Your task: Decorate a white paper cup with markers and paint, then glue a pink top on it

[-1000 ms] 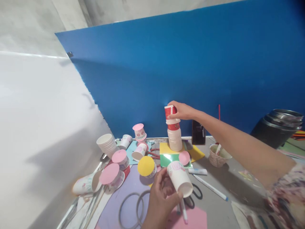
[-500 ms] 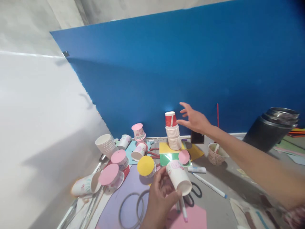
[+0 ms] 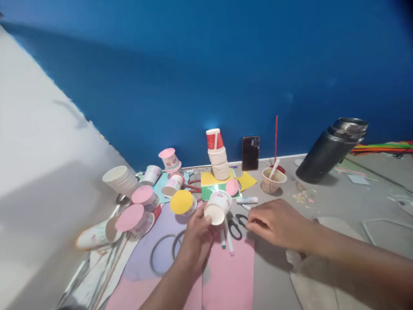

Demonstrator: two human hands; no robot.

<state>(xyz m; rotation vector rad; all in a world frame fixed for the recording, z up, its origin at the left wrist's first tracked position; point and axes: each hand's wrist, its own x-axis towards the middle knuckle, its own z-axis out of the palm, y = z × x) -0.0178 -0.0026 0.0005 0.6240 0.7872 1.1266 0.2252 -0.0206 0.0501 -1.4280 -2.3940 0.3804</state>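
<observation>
My left hand (image 3: pixel 200 232) is closed round a white paper cup (image 3: pixel 221 202) with pink and green marks, its round end tilted toward me. My right hand (image 3: pixel 272 221) hovers over the grey table, fingers curled together near the black scissors (image 3: pixel 237 226) and a marker; what its fingertips hold, if anything, is hidden. Two capped pens (image 3: pixel 229 241) lie below the cup on pink paper (image 3: pixel 230 280). Just behind the cup is a pink paper disc (image 3: pixel 232 187). A yellow-topped cup (image 3: pixel 182 203) stands to the left.
Behind stand a stack of cups (image 3: pixel 218 157) with a red one on top, a phone (image 3: pixel 251 153), a small bowl (image 3: pixel 272 180) and a black flask (image 3: pixel 329 150). Several decorated cups and pink-topped cups (image 3: pixel 130 218) crowd the left. Two grey rings (image 3: pixel 161 254) lie on purple paper.
My right hand has come down from beside the red-topped stack to the table by the scissors, its fingers now curled. The held cup's end has turned more toward me. The view has shifted.
</observation>
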